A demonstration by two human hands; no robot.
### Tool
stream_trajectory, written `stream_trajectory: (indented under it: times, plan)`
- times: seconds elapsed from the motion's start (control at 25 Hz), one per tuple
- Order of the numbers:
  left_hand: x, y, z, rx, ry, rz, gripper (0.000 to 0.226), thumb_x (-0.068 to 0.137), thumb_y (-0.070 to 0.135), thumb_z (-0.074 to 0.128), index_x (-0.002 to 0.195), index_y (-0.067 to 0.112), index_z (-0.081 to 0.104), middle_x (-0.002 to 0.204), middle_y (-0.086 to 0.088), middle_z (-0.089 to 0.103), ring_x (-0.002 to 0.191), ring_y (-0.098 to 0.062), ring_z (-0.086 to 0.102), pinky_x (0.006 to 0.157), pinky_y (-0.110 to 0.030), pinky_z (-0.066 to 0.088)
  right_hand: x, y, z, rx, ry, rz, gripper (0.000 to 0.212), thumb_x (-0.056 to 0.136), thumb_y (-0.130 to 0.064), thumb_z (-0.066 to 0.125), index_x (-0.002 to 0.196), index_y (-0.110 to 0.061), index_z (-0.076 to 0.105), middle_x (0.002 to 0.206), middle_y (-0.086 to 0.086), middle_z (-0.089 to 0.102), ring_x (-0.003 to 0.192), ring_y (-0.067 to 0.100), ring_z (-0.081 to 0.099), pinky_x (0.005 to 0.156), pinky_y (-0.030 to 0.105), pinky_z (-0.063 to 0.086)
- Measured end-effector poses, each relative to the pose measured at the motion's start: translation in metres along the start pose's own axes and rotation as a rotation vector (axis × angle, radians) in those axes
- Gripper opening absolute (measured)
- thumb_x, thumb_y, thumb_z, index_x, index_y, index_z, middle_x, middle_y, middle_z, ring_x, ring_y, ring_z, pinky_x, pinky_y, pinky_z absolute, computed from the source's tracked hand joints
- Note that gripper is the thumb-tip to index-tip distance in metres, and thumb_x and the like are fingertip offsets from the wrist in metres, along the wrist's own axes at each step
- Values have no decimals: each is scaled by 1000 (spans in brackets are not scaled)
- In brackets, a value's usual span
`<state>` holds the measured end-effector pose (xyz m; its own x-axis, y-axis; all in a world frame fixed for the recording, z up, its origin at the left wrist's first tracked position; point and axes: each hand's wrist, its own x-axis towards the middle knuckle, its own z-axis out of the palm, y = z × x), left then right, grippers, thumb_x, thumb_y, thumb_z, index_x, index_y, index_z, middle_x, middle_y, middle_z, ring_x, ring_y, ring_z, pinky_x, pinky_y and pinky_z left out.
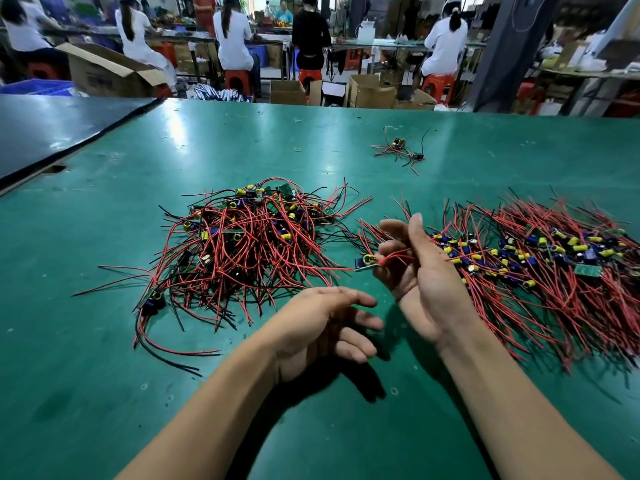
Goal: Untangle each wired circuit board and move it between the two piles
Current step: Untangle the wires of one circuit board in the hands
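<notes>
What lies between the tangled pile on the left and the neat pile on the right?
In the head view, the right hand, gripping one wired board by its red wire, over bare green table.

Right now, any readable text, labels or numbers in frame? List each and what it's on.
No text reads clearly.
Cardboard box: dark print on its side, too blurred.
Green board in the right pile: markings too small.
Circuit board held by the right hand: capacitor print too small.
</notes>
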<state>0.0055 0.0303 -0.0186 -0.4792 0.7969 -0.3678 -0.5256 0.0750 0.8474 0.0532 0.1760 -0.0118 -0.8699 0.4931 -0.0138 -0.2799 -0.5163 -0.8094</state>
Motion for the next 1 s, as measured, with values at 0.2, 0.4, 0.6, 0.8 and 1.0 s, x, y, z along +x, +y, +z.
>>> stream_trajectory:
  times: [0.2, 0.4, 0.6, 0.8, 1.0]
  plan:
    - [-1, 5, 2, -115, -103, -57, 43, 85, 53, 53, 88, 13, 68, 75, -9, 71, 40, -15, 60, 34, -21, 46, -3, 5, 3, -137, -32, -62, 33, 86, -43, 58, 83, -15, 76, 47, 1, 52, 40, 13, 50, 42, 20, 43]
    - [0, -2, -1, -103, -127, 73, 16, 83, 26, 65, 82, 14, 75, 87, -12, 73, 55, -16, 67, 48, -23, 54, 3, 9, -6, -288, -1, -120, 37, 83, -53, 65, 81, -19, 78, 53, 0, 53, 45, 11, 48, 47, 22, 40]
    - [9, -4, -5, -157, 65, 226, 29, 71, 9, 70, 98, 0, 69, 91, -21, 72, 66, -26, 72, 62, -31, 61, -5, 16, -13, -431, -181, 115, 46, 76, -52, 82, 100, -13, 77, 78, 2, 69, 59, 13, 61, 49, 23, 49]
    - [11, -7, -6, -98, 88, 244, 22, 75, 7, 68, 96, 2, 74, 91, -22, 73, 69, -29, 73, 64, -33, 61, -6, 18, -10, -472, -148, 89, 22, 80, -32, 79, 92, -14, 79, 82, 8, 73, 66, 13, 65, 52, 23, 53]
    - [12, -7, -8, -92, 125, 246, 12, 74, 6, 70, 85, 3, 74, 91, -25, 72, 68, -33, 72, 65, -36, 62, -7, 15, -10, -433, -183, 95, 18, 79, -34, 78, 81, -17, 75, 73, 2, 69, 62, 11, 61, 50, 21, 50]
